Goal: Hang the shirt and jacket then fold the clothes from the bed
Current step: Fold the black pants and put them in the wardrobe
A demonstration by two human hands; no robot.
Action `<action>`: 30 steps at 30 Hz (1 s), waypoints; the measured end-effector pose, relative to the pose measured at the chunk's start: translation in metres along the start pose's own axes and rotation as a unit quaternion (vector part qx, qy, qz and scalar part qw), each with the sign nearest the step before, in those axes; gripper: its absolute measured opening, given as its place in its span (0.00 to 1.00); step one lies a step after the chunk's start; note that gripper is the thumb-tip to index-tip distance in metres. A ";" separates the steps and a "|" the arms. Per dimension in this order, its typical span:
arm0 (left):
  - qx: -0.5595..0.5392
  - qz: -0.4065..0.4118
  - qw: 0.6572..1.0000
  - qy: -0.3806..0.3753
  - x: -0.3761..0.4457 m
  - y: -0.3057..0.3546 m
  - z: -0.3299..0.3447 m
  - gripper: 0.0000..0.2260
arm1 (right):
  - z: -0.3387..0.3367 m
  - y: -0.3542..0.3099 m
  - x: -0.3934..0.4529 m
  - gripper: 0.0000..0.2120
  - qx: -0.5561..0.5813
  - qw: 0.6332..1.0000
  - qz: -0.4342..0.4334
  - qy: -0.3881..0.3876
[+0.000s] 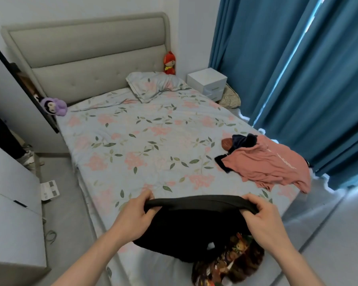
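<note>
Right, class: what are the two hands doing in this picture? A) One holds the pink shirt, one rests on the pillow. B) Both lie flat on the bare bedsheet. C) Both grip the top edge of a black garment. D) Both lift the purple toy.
C: the left hand and right hand each pinch an end of the black garment.

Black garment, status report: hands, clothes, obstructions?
Left hand and right hand grip black garment edge above bed. Pink shirt unfolded. Patterned cloth underneath.

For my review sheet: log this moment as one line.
phase: folding | left hand: grips black garment edge | right hand: grips same edge | pink shirt: unfolded on bed
</note>
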State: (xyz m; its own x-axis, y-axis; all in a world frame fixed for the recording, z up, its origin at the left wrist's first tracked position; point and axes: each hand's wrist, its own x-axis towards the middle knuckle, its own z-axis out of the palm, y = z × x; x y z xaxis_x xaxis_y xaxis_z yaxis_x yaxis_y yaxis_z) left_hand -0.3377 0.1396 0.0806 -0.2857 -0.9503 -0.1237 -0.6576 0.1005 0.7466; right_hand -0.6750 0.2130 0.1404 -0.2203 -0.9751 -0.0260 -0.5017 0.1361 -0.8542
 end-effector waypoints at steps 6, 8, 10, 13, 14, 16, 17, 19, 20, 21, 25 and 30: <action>0.071 -0.012 0.997 0.029 0.005 -0.032 -0.022 0.14 | 0.046 0.015 0.004 0.13 -0.008 0.996 0.079 -0.032; 0.055 -0.013 0.998 0.032 0.003 -0.041 -0.032 0.13 | 0.058 0.006 -0.005 0.14 0.000 0.996 0.087 -0.028; 0.040 -0.007 0.999 0.032 0.004 -0.050 -0.047 0.13 | 0.068 -0.008 -0.013 0.15 0.001 0.995 0.097 -0.030; 0.026 0.010 1.000 0.001 0.008 -0.068 -0.068 0.14 | 0.087 -0.024 -0.026 0.11 -0.024 0.993 0.111 -0.027; 0.021 0.019 1.000 -0.007 0.009 -0.074 -0.074 0.14 | 0.095 -0.030 -0.032 0.11 -0.036 0.992 0.116 -0.018; 0.007 0.041 0.999 -0.023 0.009 -0.088 -0.088 0.14 | 0.115 -0.038 -0.047 0.10 -0.070 0.989 0.128 0.000; 0.003 0.052 0.998 -0.035 0.009 -0.096 -0.097 0.14 | 0.127 -0.042 -0.055 0.09 -0.090 0.987 0.137 0.009; 0.012 0.071 0.995 -0.063 0.008 -0.110 -0.118 0.15 | 0.151 -0.047 -0.075 0.09 -0.123 0.978 0.166 0.023; 0.020 0.079 0.994 -0.075 0.007 -0.117 -0.128 0.15 | 0.163 -0.051 -0.084 0.09 -0.135 0.974 0.180 0.027; 0.029 0.087 0.992 -0.085 0.005 -0.123 -0.140 0.16 | 0.175 -0.056 -0.094 0.09 -0.143 0.971 0.189 0.033; 0.056 0.125 0.985 -0.101 -0.001 -0.139 -0.183 0.19 | 0.212 -0.086 -0.128 0.10 -0.150 0.968 0.180 0.091; 0.171 0.198 0.944 -0.202 0.000 -0.165 -0.223 0.14 | 0.231 -0.136 -0.157 0.10 -0.077 0.972 0.138 0.174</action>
State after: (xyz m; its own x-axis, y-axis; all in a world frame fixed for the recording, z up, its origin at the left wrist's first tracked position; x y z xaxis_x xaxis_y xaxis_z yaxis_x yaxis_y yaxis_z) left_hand -0.0737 0.0569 0.1031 -0.7529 -0.6357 -0.1702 -0.6109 0.5789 0.5401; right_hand -0.3787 0.3067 0.1403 -0.6203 -0.7831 -0.0444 -0.4958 0.4353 -0.7514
